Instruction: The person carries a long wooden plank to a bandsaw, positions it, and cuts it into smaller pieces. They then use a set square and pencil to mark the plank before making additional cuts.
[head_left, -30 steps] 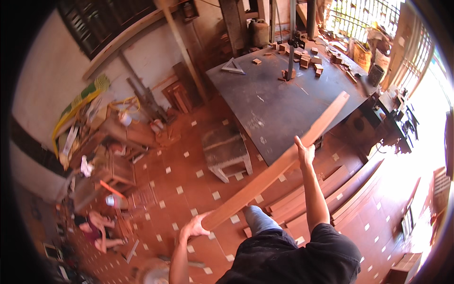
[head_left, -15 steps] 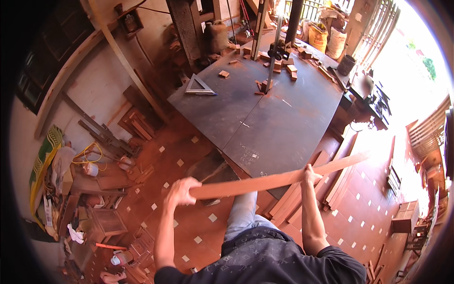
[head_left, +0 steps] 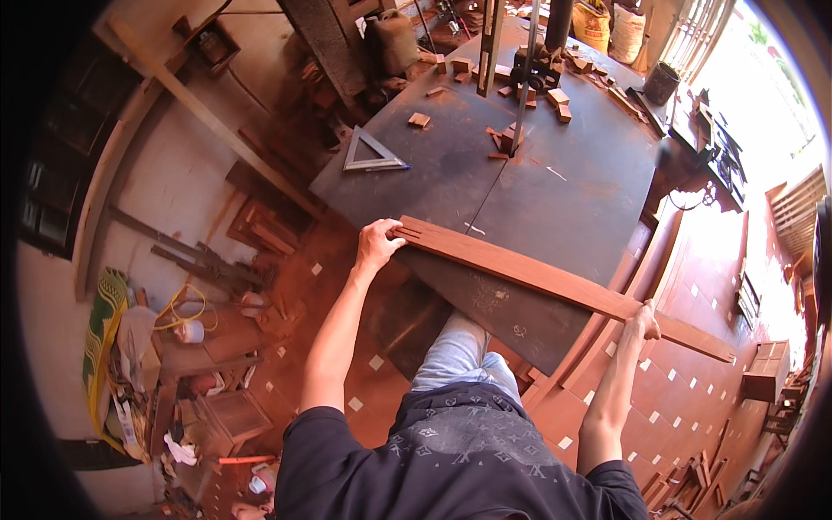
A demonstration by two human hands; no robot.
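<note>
At the near corner of the dark grey metal work table (head_left: 555, 199), lying across it now: the long reddish-brown wooden plank (head_left: 537, 276). One second ago held in the air over the tiled floor, tilted steeply, with the right end high; half a second ago brought level in front of the body; now lowered onto the table top and seemingly resting there, though full contact hard to confirm. Left end on the table surface, right end reaching past the table edge and over the red tiled floor (head_left: 693, 390).

Gripped at the left end by the left hand (head_left: 377, 245), fingers closed around the end of the board, thumb on top. Held further along by the right hand (head_left: 643, 322), fingers curled on the near edge from below; exact wrap of the fingers not clear to see.

Judged from this: carrying part over, weight probably passing from the arms to the table.

Farther on the table, well apart from the plank: a grey metal triangular square (head_left: 371, 154), small scattered wooden offcut blocks (head_left: 419, 120), and a thin upright saw blade (head_left: 520, 87).
</note>
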